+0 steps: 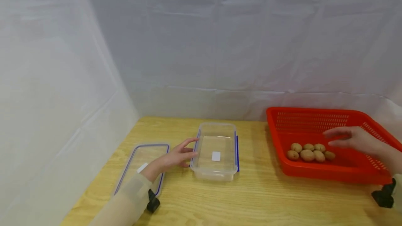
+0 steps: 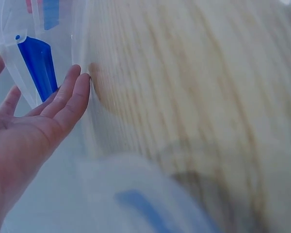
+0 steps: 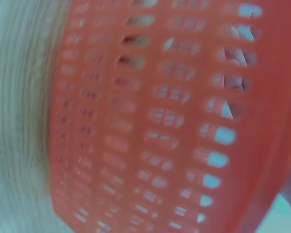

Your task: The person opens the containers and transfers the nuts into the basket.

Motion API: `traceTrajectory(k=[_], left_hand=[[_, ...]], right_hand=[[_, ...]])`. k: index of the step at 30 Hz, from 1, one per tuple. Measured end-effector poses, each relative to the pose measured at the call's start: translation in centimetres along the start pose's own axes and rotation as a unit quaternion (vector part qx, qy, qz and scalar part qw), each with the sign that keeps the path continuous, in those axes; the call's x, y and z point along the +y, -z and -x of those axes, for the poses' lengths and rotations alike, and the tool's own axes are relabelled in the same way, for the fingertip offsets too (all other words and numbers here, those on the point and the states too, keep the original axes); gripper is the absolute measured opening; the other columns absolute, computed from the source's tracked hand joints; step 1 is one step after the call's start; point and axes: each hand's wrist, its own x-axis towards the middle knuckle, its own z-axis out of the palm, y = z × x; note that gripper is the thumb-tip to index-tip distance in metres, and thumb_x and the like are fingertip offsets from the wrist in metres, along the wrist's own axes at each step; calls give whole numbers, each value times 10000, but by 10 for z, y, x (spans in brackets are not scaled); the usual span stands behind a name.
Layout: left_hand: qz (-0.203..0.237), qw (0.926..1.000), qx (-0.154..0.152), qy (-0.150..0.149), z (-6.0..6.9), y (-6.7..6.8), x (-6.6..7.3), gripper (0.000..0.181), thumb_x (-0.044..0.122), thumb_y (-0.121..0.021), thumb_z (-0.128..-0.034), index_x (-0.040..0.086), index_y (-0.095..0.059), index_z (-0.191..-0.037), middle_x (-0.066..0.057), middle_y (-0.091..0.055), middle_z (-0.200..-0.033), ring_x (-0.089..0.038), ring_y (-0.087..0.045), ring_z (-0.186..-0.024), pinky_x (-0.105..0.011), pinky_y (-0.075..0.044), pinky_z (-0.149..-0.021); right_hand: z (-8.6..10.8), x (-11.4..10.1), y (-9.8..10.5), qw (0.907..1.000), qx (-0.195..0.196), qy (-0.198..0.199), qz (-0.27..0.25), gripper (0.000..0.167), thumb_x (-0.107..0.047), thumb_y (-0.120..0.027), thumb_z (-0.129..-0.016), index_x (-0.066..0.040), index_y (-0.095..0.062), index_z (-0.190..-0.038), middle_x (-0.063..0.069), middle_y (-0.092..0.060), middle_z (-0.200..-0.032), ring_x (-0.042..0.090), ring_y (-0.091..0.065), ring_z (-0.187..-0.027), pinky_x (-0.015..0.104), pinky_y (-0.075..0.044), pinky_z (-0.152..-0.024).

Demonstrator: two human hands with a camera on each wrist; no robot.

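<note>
In the head view, a clear plastic food container (image 1: 216, 175) with blue side clips stands lidless on the wooden table. My left hand (image 1: 176, 156) is at its left side, fingers spread and lightly bent, fingertips at the rim. From the left wrist, the left hand (image 2: 36, 126) shows nearly straight fingers beside the container wall and a blue clip (image 2: 39, 65). My right hand (image 1: 356, 138) hovers over the red basket (image 1: 333, 175), fingers apart and holding nothing. Several brown walnuts (image 1: 307, 155) lie together in the basket, left of that hand. The basket wall (image 3: 150, 126) mostly hides the hand from the right wrist view.
The clear lid (image 1: 150, 149) with a blue seal lies on the table left of the container, partly under my left forearm. White sheeting (image 1: 213, 44) closes off the back and left of the wooden table (image 1: 251, 198).
</note>
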Motion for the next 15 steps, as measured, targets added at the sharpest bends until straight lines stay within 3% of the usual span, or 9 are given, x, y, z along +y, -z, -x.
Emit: traceTrajectory(k=[4, 7, 11, 15], left_hand=[[-45, 10000, 25, -55, 1, 2, 1, 619, 277, -573, -998, 177, -271, -1528, -310, -305, -1473, -396, -449, -1249, -402, -525, -782], [-147, 9998, 45, -134, 1, 6, 2, 609, 261, -568, -1001, 165, -277, -1527, -300, -289, -1490, -394, -442, -1256, -412, -504, -773], [-375, 9989, 112, -257, 2, 13, 8, 620, 277, -562, -1002, 157, -263, -1533, -275, -237, -1530, -427, -344, -1338, -543, -443, -904], [-560, 9969, 246, -489, 3, 20, 22, 616, 267, -554, -1005, 138, -264, -1533, -242, -225, -1547, -447, -263, -1378, -652, -313, -999]], right_hand=[[2, -14, -1, 9996, 160, 217, -108, 430, -221, -726, -888, 13, -628, -1235, 166, -655, -1172, -110, -514, -934, 251, -510, -734], [2, -22, -3, 9981, 276, 501, -222, 377, -169, -725, -888, -8, -642, -1219, 52, -683, -1131, -81, -549, -942, 239, -516, -732], [1, -36, -5, 9959, 357, 703, -448, 358, -147, -720, -891, -20, -642, -1217, -92, -677, -1099, -24, -602, -945, 210, -512, -736], [0, -52, -10, 9945, 407, 699, -661, 379, -163, -710, -903, -26, -619, -1245, -143, -667, -1083, 11, -629, -921, 217, -518, -737]])
